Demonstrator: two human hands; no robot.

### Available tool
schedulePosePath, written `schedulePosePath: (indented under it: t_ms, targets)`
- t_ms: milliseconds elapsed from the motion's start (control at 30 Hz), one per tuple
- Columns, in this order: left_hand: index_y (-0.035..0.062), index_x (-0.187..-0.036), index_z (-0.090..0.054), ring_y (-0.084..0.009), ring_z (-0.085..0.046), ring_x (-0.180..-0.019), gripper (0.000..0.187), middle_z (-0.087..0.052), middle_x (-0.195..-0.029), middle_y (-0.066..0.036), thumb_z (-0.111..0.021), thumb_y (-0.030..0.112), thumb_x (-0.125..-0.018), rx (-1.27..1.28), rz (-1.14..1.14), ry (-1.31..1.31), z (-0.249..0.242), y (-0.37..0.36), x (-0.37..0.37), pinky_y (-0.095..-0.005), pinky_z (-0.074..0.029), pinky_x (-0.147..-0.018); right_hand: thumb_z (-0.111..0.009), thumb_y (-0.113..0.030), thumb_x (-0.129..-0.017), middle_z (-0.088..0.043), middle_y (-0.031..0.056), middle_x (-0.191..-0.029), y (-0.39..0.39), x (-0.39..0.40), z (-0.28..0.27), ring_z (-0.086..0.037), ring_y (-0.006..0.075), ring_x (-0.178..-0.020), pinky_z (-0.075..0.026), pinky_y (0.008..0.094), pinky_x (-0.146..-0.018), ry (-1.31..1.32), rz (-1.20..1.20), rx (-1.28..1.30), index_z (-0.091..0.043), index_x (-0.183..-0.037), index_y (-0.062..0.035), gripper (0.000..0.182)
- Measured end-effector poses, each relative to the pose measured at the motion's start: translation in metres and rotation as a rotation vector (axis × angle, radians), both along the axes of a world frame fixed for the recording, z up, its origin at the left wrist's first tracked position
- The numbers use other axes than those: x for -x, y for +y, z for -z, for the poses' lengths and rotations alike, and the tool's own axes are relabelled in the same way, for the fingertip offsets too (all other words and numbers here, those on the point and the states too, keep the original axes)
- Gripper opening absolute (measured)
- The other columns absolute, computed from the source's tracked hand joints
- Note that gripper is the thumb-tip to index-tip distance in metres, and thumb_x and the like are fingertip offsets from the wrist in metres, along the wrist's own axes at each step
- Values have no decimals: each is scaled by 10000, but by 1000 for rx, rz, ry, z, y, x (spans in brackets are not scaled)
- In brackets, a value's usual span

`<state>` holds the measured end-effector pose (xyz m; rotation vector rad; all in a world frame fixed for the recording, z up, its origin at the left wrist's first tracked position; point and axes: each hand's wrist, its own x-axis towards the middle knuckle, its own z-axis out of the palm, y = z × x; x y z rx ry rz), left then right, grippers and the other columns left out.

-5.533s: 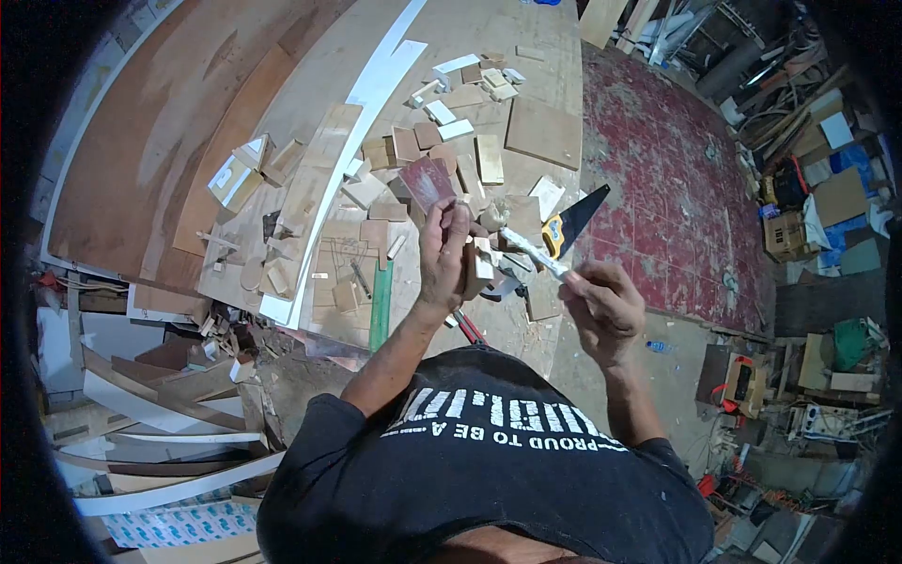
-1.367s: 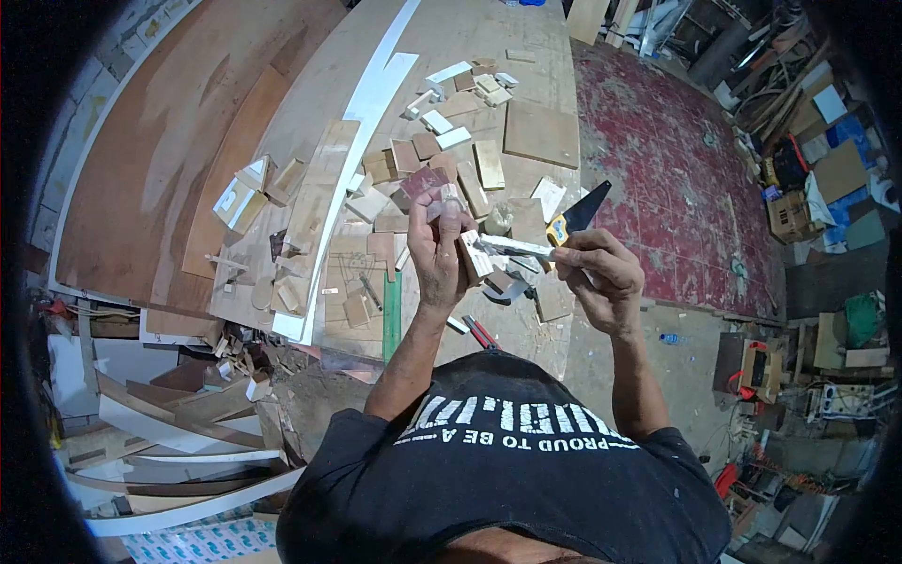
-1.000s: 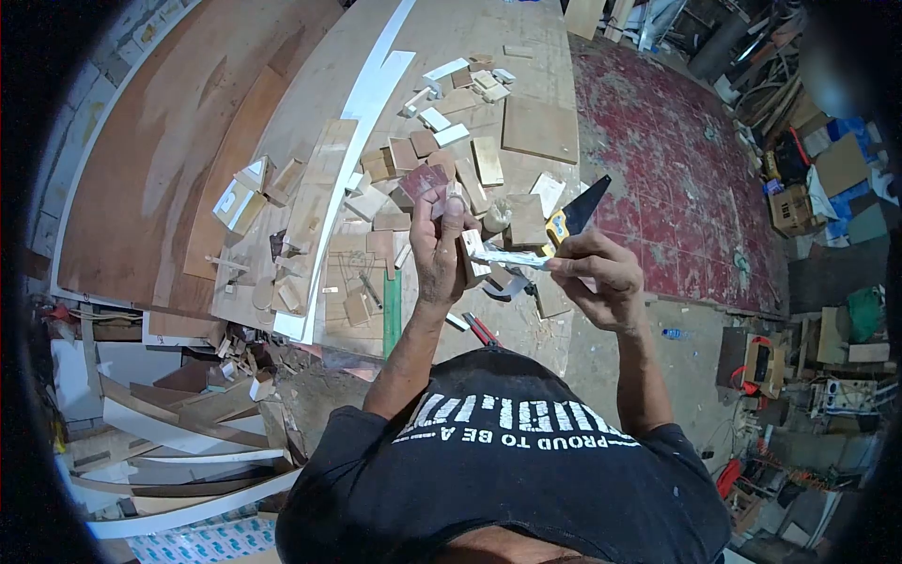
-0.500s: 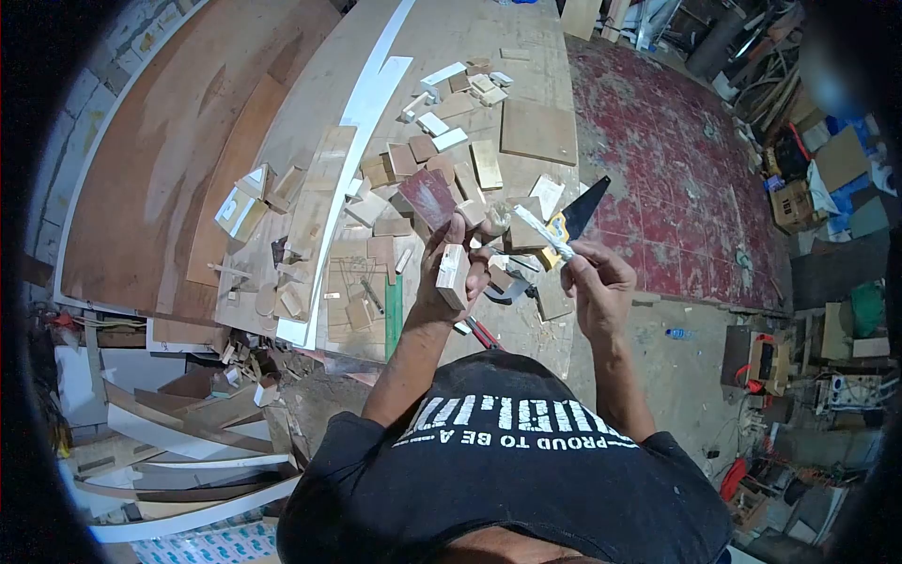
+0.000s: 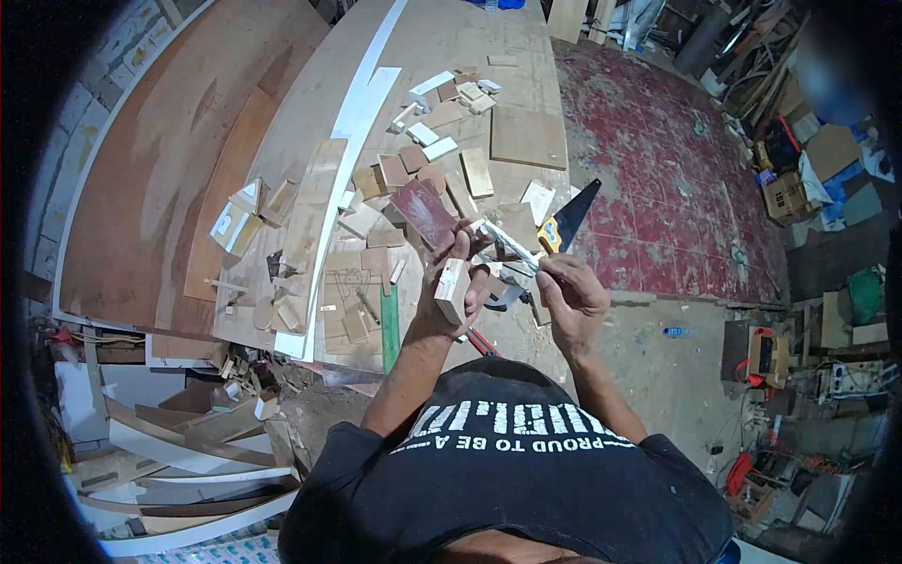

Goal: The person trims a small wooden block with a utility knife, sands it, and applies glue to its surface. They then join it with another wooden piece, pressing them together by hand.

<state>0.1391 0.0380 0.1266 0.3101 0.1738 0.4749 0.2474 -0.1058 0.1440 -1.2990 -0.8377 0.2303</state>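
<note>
My left hand (image 5: 458,291) is wrapped round a small light wooden block (image 5: 452,289) with a rough, pale end. A dark red-brown flat piece (image 5: 425,212) lies just beyond its fingertips; whether the hand touches it is unclear. Between the thumb and fingers of my right hand (image 5: 570,299) is one end of a thin whitish stick (image 5: 510,244). The stick slants up and left, its far end close to the fingers of my left hand. A handsaw (image 5: 570,218) with a yellow and black handle rests beyond my right hand.
Many wood offcuts (image 5: 477,172) are spread over the plywood table (image 5: 451,38). A green strip (image 5: 390,327) lies left of my left forearm. A square board (image 5: 528,137) sits near the table's right edge. Red tiled flooring (image 5: 658,188) extends to the right.
My right hand has moved left with the stick, bringing the stick's far end closer to my left hand. My left hand keeps its hold on the block. The view has shifted slightly.
</note>
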Motion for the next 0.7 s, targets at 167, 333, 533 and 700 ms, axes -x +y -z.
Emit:
schedulePosePath:
  t_ms: [167, 333, 533, 700]
  targets:
    - [101, -1235, -559, -120, -507, -420, 313, -689, -1021, -69, -568, 265, -970, 7, -11, -85, 8, -4, -2, -232, -370, -323, -708, 66, -803, -644, 102, -972, 2, -1, 3, -604, 116, -777, -479, 222, -644, -285, 72, 33, -694, -1022, 11, 227]
    - [95, -1267, -545, -121, -512, -422, 336, -681, -972, -73, -556, 262, -976, 62, -27, -78, 9, -3, 1, -238, -376, -325, -711, 63, -794, -638, 85, -943, 2, 4, -18, -597, 116, -701, -471, 232, -579, -470, 43, 81, -707, -1020, -35, 246]
    - [116, -1292, -533, -122, -528, -447, 359, -675, -991, -88, -537, 301, -984, 47, -19, -70, 13, 5, 4, -234, -386, -329, -698, 58, -807, -642, 103, -938, -6, -2, -28, -619, 132, -735, -487, 243, -588, -588, 25, 124, -692, -1032, 7, 230]
    - [135, -1350, -474, -128, -548, -474, 375, -654, -1098, -91, -525, 241, -995, 98, 54, -197, 22, 9, 3, -246, -439, -343, -643, 17, -886, -652, 97, -892, -3, 7, -27, -581, 92, -632, -439, 209, -507, 109, -63, 32, -679, -1041, 50, 162]
